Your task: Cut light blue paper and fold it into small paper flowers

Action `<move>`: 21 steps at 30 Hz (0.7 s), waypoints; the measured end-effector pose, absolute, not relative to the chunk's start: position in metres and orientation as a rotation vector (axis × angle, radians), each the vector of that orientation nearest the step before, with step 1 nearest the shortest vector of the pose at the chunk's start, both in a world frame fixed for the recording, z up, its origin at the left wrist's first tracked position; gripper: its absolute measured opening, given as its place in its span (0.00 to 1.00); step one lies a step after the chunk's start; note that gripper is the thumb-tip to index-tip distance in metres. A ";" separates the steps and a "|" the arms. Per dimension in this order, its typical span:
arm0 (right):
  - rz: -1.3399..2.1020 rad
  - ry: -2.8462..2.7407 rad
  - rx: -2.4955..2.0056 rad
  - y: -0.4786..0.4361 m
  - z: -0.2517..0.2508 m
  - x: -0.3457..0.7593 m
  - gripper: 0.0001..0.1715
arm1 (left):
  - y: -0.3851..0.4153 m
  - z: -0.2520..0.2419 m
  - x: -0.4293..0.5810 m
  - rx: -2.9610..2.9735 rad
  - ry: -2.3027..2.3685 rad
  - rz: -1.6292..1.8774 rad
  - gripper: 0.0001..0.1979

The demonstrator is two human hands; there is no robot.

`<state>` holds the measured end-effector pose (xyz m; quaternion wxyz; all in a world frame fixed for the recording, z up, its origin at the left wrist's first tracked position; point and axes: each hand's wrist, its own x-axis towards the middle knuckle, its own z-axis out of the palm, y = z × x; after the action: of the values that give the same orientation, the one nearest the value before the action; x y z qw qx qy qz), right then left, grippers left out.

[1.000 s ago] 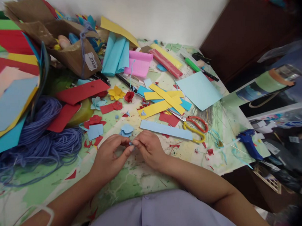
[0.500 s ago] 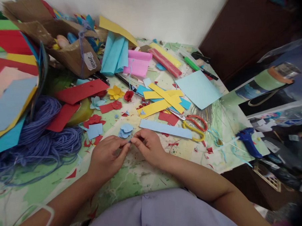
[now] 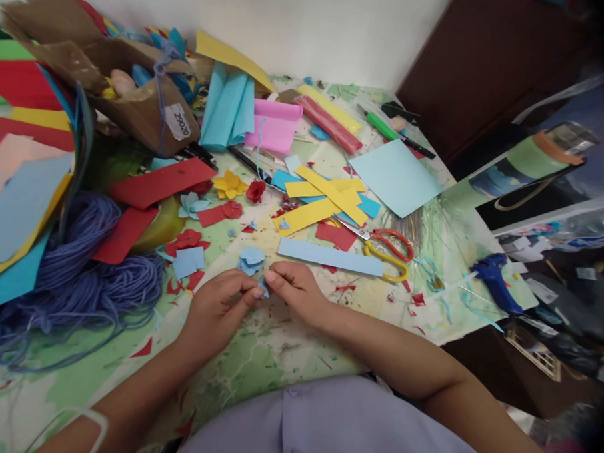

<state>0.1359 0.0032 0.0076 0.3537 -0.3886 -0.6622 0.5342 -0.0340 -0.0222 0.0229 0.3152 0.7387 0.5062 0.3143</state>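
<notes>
Your left hand [image 3: 219, 311] and right hand [image 3: 295, 291] both pinch one tiny light-blue paper piece [image 3: 263, 292], just in front of the light-blue folded paper flower [image 3: 252, 259]. Pull too strongly and it may tear, or slip among the red scraps [image 3: 196, 280] beside that flower.

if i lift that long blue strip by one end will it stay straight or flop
Probably flop: the strip is thin paper lying flat on the table, so its free end should droop. It is likely very light, like the scrap pinched between left hand and right hand. A push would likely slide it or buckle it.
</notes>
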 end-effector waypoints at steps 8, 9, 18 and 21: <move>1.748 -1.365 -0.939 0.005 0.006 0.137 0.14 | -0.021 0.025 -0.031 1.470 1.274 0.908 0.11; 1.759 -1.360 -0.940 0.005 0.005 0.137 0.12 | -0.021 0.025 -0.030 1.426 1.285 0.917 0.11; 1.623 -1.506 -0.960 0.005 0.007 0.136 0.06 | -0.020 0.028 -0.028 1.268 1.394 0.857 0.12; 1.515 -1.562 -0.986 0.004 0.008 0.137 0.07 | -0.020 0.028 -0.027 1.344 1.433 0.832 0.12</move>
<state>0.1371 0.0037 0.0081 0.3677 -0.3838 -0.6080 0.5898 -0.0275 -0.0205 0.0275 0.4831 0.5517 0.5880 0.3413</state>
